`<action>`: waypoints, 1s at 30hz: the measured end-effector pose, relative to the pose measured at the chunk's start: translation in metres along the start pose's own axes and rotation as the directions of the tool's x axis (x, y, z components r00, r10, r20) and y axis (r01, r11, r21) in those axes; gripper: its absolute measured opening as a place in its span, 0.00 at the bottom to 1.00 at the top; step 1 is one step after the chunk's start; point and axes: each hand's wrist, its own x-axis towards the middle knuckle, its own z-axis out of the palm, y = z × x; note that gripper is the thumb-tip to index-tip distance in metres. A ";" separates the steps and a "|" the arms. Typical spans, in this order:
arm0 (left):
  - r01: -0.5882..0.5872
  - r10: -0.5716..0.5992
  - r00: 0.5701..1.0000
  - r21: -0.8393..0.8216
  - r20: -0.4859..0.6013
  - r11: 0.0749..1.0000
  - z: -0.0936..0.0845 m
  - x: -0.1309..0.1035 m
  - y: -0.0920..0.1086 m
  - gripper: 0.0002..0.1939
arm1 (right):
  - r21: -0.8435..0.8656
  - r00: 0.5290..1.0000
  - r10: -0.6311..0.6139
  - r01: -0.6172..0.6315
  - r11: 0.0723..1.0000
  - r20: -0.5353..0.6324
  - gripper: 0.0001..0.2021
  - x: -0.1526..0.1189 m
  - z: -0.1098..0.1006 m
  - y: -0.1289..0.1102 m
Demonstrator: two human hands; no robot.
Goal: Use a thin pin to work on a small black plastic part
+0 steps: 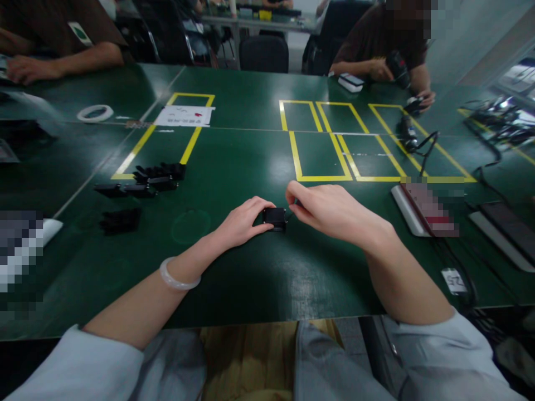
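A small black box-shaped part (275, 216) rests on the green table right in front of me. My left hand (246, 220) grips it from the left, thumb along the near side and fingers along the far side. Just to its right, my right hand (330, 205) is closed in a pinch. A thin dark piece shows between those fingertips and the part's right side; its kind is too small to tell. More black parts (156, 177) lie in a cluster to the left, with another small black group (120, 220) nearer me.
Yellow tape outlines (321, 179) mark the green table (234, 278). A paper sheet (184, 116) and a tape roll (95, 113) lie far left. Devices (412, 214) and cables (463, 273) are at right. Across the table, a co-worker holds a power drill (398, 68); another sits far left.
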 end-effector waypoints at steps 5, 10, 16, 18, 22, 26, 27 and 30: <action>0.004 -0.004 1.000 0.004 0.000 1.000 0.000 0.000 0.000 0.18 | 0.019 1.000 -0.003 0.003 1.000 -0.016 0.08 0.000 0.000 -0.001; 0.002 -0.002 1.000 0.008 0.000 1.000 0.000 0.000 0.000 0.18 | -0.058 0.999 0.049 -0.048 0.997 0.013 0.12 0.002 0.000 -0.002; 0.007 -0.007 1.000 0.005 0.000 1.000 0.000 0.000 0.001 0.17 | 0.002 1.000 -0.009 0.009 1.000 0.013 0.09 -0.001 -0.002 -0.004; 0.013 -0.013 1.000 0.002 0.002 1.000 0.000 0.000 0.001 0.17 | 0.003 1.000 -0.006 0.006 1.000 0.007 0.08 -0.001 -0.001 -0.004; 0.016 -0.016 1.000 0.000 0.006 1.000 0.000 0.000 0.001 0.17 | -0.042 1.000 0.026 -0.027 0.999 -0.003 0.12 0.002 0.001 -0.003; 0.014 -0.015 1.000 0.006 0.012 1.000 -0.001 0.001 0.002 0.18 | -0.039 1.000 0.028 -0.028 0.999 -0.007 0.10 0.002 0.001 -0.003; 0.014 -0.014 1.000 0.008 0.010 1.000 -0.001 0.001 0.002 0.18 | -0.022 1.000 0.019 -0.019 1.000 -0.004 0.09 0.001 0.000 -0.003; 0.012 -0.012 1.000 0.007 0.011 1.000 -0.002 0.001 0.002 0.17 | 0.020 1.000 -0.006 0.006 1.000 0.009 0.08 -0.001 -0.001 -0.003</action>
